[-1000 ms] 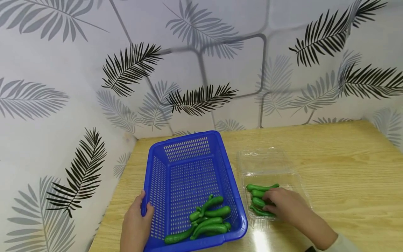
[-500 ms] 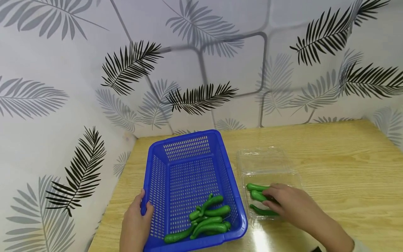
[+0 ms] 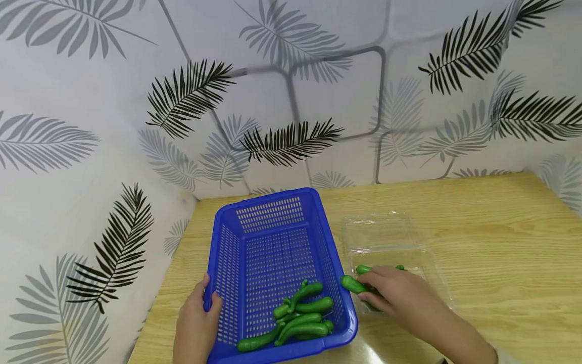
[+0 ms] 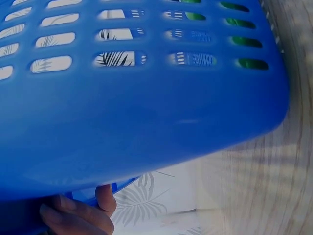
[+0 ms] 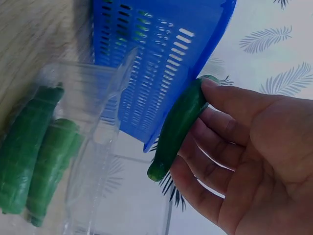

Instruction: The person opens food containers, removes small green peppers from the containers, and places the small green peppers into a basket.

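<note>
Curved green glossy vegetable [image 5: 180, 126] sits pinched in right hand [image 3: 406, 299], left hand [image 3: 194, 323] grips blue perforated plastic basket [image 3: 273, 258]; likely transfer step, next needs rim clearance.

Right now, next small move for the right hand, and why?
I'd probably carry the held green vegetable over the right rim of the basket and lower it inside: the right hand pinches it, its tip overlaps that rim in the head view, similar green vegetables lie in the basket, and the left hand holds the opposite rim.
</note>
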Motion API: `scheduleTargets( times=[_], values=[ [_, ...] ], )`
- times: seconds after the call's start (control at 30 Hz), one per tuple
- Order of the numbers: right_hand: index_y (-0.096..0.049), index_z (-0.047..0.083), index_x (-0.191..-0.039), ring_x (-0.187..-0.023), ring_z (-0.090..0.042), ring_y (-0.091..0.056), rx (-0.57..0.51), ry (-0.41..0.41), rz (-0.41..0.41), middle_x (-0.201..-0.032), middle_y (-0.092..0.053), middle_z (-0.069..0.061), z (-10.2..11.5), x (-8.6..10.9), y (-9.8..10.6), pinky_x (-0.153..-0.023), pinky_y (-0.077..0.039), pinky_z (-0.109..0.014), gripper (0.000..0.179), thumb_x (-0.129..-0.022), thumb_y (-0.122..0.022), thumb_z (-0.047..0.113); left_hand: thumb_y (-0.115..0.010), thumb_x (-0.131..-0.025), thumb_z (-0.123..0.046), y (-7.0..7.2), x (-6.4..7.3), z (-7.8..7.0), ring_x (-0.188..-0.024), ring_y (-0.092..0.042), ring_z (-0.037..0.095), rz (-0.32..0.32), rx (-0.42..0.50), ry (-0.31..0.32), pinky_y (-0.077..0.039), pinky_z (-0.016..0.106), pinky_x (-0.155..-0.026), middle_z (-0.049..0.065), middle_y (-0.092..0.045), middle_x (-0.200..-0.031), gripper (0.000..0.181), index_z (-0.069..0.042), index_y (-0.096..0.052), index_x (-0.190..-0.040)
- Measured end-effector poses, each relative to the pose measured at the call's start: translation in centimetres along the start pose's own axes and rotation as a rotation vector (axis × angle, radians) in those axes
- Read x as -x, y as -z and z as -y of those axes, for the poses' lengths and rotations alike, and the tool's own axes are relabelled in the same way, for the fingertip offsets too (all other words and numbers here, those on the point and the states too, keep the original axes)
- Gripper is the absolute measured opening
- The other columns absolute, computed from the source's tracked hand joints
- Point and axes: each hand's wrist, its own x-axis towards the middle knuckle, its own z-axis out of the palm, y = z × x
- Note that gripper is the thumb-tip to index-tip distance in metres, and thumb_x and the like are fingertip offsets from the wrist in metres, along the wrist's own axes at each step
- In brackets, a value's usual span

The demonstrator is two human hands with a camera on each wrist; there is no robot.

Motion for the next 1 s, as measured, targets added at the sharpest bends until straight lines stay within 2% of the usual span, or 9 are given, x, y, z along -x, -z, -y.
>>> scheduleTargets(
  times=[0.23, 0.5, 0.73, 1.0],
  values=[
    [-0.069, 0.014, -0.101, -0.068, -0.003, -0.05, 0.008, 0.037, -0.047, -0.084, -0.056, 0.011, 1.0, -0.9, 0.3, -0.056, -0.046, -0.024, 0.022, -0.082, -0.07, 0.024, -0.046, -0.092, -0.019, 0.0, 0.0, 0.1, -0.121, -0.045, 0.039, -0.006, 0.007, -0.01, -0.034, 0.054, -0.097, 0.022, -0.048, -0.133, 0.051, -0.002, -0.039, -0.139],
    [-0.068, 0.011, -0.1, -0.08, -0.01, -0.058, -0.005, 0.163, -0.04, -0.089, -0.061, 0.006, 3.0, -2.9, -0.8, -0.069, -0.051, -0.027, 0.021, -0.083, -0.069, 0.024, -0.047, -0.092, -0.019, 0.0, 0.0, 0.2, -0.121, -0.045, 0.039, -0.012, 0.008, -0.02, -0.034, 0.054, -0.097, 0.022, -0.048, -0.133, 0.051, -0.002, -0.04, -0.139],
    [-0.067, 0.015, -0.1, -0.082, -0.011, -0.057, 0.071, 0.231, -0.048, -0.09, -0.059, 0.007, 4.9, -3.9, -2.2, -0.068, -0.049, -0.027, 0.021, -0.083, -0.069, 0.028, -0.046, -0.092, -0.019, -0.2, 0.0, 0.2, -0.122, -0.044, 0.039, -0.003, 0.009, -0.009, -0.034, 0.053, -0.097, 0.022, -0.046, -0.135, 0.051, -0.002, -0.039, -0.139],
    [-0.067, 0.017, -0.101, -0.083, -0.009, -0.057, 0.075, 0.259, -0.024, -0.092, -0.061, 0.008, 6.3, -4.7, -3.4, -0.066, -0.048, -0.026, 0.021, -0.085, -0.066, 0.031, -0.046, -0.092, -0.019, -0.1, 0.0, 0.3, -0.122, -0.043, 0.039, -0.015, 0.009, -0.016, -0.033, 0.054, -0.098, 0.021, -0.046, -0.136, 0.051, -0.002, -0.039, -0.139]
  ],
)
